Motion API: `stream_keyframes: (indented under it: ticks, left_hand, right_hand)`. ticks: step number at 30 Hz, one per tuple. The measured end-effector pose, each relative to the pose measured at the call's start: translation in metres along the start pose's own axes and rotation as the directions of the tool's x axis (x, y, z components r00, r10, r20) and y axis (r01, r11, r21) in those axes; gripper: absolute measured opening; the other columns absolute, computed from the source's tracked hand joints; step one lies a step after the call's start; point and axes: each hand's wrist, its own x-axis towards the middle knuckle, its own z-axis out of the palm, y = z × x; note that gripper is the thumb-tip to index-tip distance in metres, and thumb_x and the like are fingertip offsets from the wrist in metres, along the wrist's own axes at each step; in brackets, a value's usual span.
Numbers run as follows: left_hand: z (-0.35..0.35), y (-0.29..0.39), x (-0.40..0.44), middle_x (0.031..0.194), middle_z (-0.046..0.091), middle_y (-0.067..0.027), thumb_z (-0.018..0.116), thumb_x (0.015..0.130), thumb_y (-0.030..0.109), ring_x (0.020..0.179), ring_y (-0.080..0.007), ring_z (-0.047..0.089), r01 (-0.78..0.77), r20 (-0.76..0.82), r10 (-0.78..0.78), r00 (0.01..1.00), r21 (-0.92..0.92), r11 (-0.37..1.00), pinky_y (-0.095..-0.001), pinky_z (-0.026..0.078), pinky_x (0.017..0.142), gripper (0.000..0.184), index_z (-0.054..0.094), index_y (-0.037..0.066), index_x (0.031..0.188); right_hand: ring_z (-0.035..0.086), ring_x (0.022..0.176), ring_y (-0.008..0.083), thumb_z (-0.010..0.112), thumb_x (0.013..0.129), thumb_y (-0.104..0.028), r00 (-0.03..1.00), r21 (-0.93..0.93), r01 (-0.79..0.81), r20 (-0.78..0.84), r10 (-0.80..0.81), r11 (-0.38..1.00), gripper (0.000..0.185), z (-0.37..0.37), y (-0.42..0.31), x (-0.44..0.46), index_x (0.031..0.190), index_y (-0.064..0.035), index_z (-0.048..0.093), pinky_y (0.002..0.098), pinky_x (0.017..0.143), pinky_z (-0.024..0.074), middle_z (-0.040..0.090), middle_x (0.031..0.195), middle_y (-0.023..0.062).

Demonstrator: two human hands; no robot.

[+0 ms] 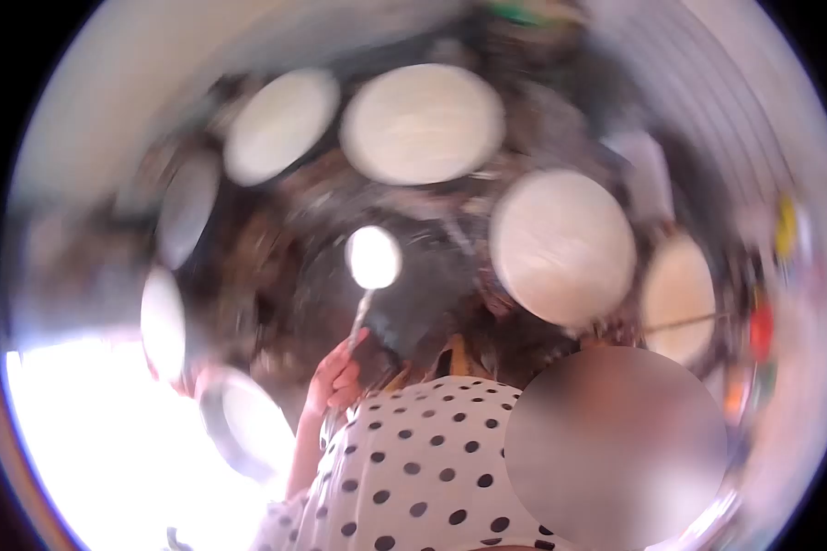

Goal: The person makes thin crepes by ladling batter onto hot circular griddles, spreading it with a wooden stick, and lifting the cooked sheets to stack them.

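1. At the centre we see one small, glaringly white round disc [374, 257] at the top end of one slim, pale rod [359, 315], which slants up from the hand over dark, blurred ground [423, 285].
2. We count one hand: the left hand [335, 378], fingers curled closed about the rod, with one finger reaching up along it. We cannot find the right hand in this view.
3. Around that disc we count seven larger round, flat, whitish shapes, their material too smeared for us to name. Two lie beyond it: one oval at upper left [283, 127] and one wide oval at the top [423, 124].
4. Three run down the left side: a greyish oval [188, 208], a narrow white oval [163, 321] and a pale-rimmed round [248, 424] near the forearm.
5. Two are on the right: a big, off-white round [562, 246] and a cream oval [678, 298], with one thin dark line crossing it.
6. Below the hand's level spreads one white garment with black polka dots [423, 468], and one blurred grey circle [616, 450] covers part of its right side.
7. Farther out, we make out one yellow object [786, 225] and one red object [761, 331] at the right edge, and one green patch [516, 12] at the top.
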Motion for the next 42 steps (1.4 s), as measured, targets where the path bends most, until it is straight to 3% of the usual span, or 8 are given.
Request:
stream_keyframes:
  ticks: [5,9,13,17,20,23,37,42]
  left_hand:
    - [-0.062,-0.024,-0.082,0.054,0.03,0.006,0.031,0.101,0.014,0.035,-0.0034,0.031,-0.363,-0.107,0.35,0.931,-0.389,0.847,-0.0203,0.026,0.032,0.041,0.031,0.01,0.142]
    - [-0.147,-0.041,-0.148,0.056,0.029,0.0057,0.034,0.1,0.013,0.036,-0.0031,0.03,-0.53,-0.3,0.503,0.81,-0.741,0.412,-0.0201,0.025,0.033,0.041,0.033,0.012,0.142]
    - [-0.225,-0.072,-0.245,0.056,0.036,0.0036,0.042,0.098,0.015,0.036,-0.0052,0.031,-0.646,-0.716,0.566,0.409,0.211,0.734,-0.0204,0.026,0.031,0.049,0.029,0.013,0.145]
    - [-0.356,-0.058,-0.275,0.056,0.033,0.0053,0.04,0.098,0.014,0.037,-0.0053,0.031,-0.795,-0.841,0.392,0.373,-0.072,0.603,-0.0199,0.027,0.032,0.039,0.038,0.016,0.137]
    - [-0.493,-0.051,-0.265,0.058,0.036,0.0053,0.04,0.096,0.013,0.04,-0.0055,0.035,-0.783,-0.787,0.341,0.514,-0.267,0.562,-0.021,0.031,0.036,0.023,0.046,0.012,0.118]
    - [-0.578,-0.032,-0.268,0.061,0.042,0.0034,0.042,0.093,0.012,0.043,-0.0068,0.04,-0.719,-0.815,0.29,0.502,-0.207,0.664,-0.0223,0.035,0.04,0.021,0.05,0.009,0.112]
    - [-0.65,-0.004,-0.206,0.062,0.047,-0.001,0.043,0.093,0.016,0.045,-0.0104,0.043,-0.613,-0.889,0.243,0.389,-0.053,0.788,-0.0244,0.036,0.04,0.019,0.052,0.005,0.105]
    - [-0.582,0.02,-0.218,0.062,0.045,-0.0001,0.041,0.093,0.013,0.044,-0.0085,0.041,-0.781,-0.756,0.244,0.608,-0.513,0.356,-0.0226,0.032,0.038,0.016,0.047,0.008,0.107]
  right_hand:
    - [0.047,0.041,0.0105,0.058,0.09,-0.039,0.845,-0.473,0.214,0.528,0.08,0.855,0.034,0.155,0.036,-0.174,0.081,-0.006,0.063,0.0256,0.037,0.0347,0.054,0.056,0.0026]
    - [0.048,0.042,0.0096,0.058,0.091,-0.029,0.193,-0.225,0.71,0.973,0.123,0.668,0.024,0.242,0.078,-0.366,0.092,-0.0062,0.064,0.0239,0.039,0.0363,0.054,0.056,0.0003]
    - [0.053,0.052,0.007,0.058,0.091,-0.018,-0.378,0.181,0.845,0.867,0.324,0.503,0.019,0.253,0.128,-0.527,0.103,-0.0051,0.066,0.0218,0.047,0.0419,0.064,0.073,0.0001]
    - [0.054,0.049,0.0072,0.055,0.091,-0.017,-0.223,0.037,0.966,0.626,0.747,0.257,0.034,0.226,0.199,-0.694,0.125,-0.0161,0.057,0.0244,0.047,0.0436,0.063,0.071,0.0016]
    - [0.061,0.083,0.0364,0.051,0.092,-0.022,-0.571,0.699,0.704,0.448,0.688,0.13,0.037,0.239,0.283,-0.744,0.129,-0.0185,0.051,0.0434,0.073,0.0495,0.064,0.09,0.0182]
    - [0.057,0.1,0.0395,0.044,0.095,-0.038,-0.043,0.374,0.897,0.608,0.793,-0.238,0.038,0.243,0.365,-0.822,0.128,-0.0216,0.053,0.0457,0.084,0.0462,0.06,0.109,0.0233]
    - [0.059,0.056,0.0115,0.055,0.089,-0.009,-0.356,0.401,0.903,0.493,0.794,0.156,0.045,0.226,0.395,-0.804,0.133,-0.0175,0.05,0.03,0.051,0.0477,0.062,0.074,0.008]
    - [0.048,0.04,0.0106,0.054,0.09,-0.011,0.088,-0.24,0.971,0.414,0.906,0.015,0.045,0.188,0.369,-0.798,0.134,-0.0191,0.05,0.0267,0.037,0.0425,0.058,0.065,0.0031]
